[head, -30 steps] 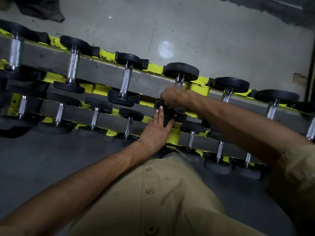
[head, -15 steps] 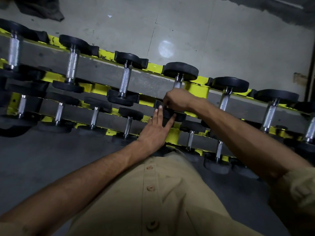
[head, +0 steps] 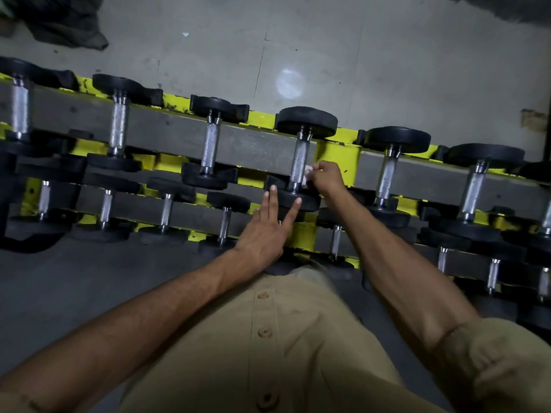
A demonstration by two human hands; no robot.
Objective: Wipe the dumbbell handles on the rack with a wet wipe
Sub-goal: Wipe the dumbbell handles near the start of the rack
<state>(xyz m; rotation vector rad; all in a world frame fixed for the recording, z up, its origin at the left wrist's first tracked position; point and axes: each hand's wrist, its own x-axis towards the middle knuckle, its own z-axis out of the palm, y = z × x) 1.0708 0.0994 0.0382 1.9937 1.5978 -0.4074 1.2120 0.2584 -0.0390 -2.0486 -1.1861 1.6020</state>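
Left hand [head: 268, 231] flat, fingers straight, on black round end plate [head: 304, 201] just below the knurled steel dumbbell handle [head: 299, 162] on yellow steel rack [head: 337, 153], handle axis running near-to-far; crumpled white wet wipe [head: 307, 174] touches handle's right side, pinched in right hand [head: 328, 177], the nearer one.

Dim, flat light throughout. A round pale glare spot [head: 289, 84] lies on the floor [head: 402, 64] beyond the rack [head: 337, 152]. Under the rack's lower tier, detail sinks into shadow. The rack bows with wide-angle distortion. Nearer than it, the shirt [head: 292, 338] looks soft.
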